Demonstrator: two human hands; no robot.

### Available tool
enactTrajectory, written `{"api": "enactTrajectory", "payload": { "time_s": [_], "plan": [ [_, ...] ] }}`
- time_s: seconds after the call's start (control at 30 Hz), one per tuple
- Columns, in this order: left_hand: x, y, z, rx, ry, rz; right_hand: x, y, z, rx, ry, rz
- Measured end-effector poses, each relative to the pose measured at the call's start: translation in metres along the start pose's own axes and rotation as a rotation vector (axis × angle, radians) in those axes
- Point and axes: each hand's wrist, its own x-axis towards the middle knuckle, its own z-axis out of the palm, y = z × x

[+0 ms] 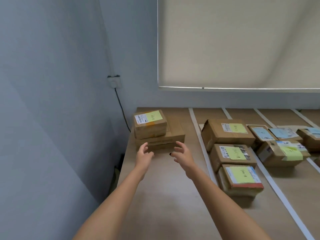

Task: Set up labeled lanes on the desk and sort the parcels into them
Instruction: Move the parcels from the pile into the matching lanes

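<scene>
Desk [164, 196], leftmost lane: flat brown box [170, 138] with a small parcel [149, 123] stacked on its rear left part; yellow note on top, writing illegible. Left hand [143, 154] and right hand [182, 154] just before the flat box's front edge, fingers spread, holding nothing; contact with the box cannot be told. Right of the flat box, past a white tape strip [200, 144]: three parcels in a row [232, 153], notes unreadable. Further right, more parcels [284, 144], partly cut off by the picture's edge.

Single head view, above the desk's [164, 196] near edge, looking forward and down toward its far-left corner, close range.
</scene>
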Motion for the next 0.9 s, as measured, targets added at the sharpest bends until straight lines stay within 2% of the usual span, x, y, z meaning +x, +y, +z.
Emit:
{"api": "enactTrajectory", "payload": {
  "time_s": [0.2, 0.47, 0.67, 0.9],
  "plan": [
    [0.077, -0.001, -0.042, 0.019, 0.015, 0.002, 0.069, -0.019, 0.027, -0.048, 0.026, 0.001],
    [0.173, -0.004, -0.054, -0.129, 0.057, -0.052, 0.174, -0.018, 0.049, -0.034, 0.152, 0.001],
    [0.205, -0.028, -0.036, -0.176, 0.025, -0.076, 0.214, 0.01, 0.069, 0.014, 0.17, -0.004],
    [0.202, -0.024, -0.029, -0.21, 0.0, -0.046, 0.207, 0.016, 0.066, 0.07, 0.164, -0.079]
  ]
}}
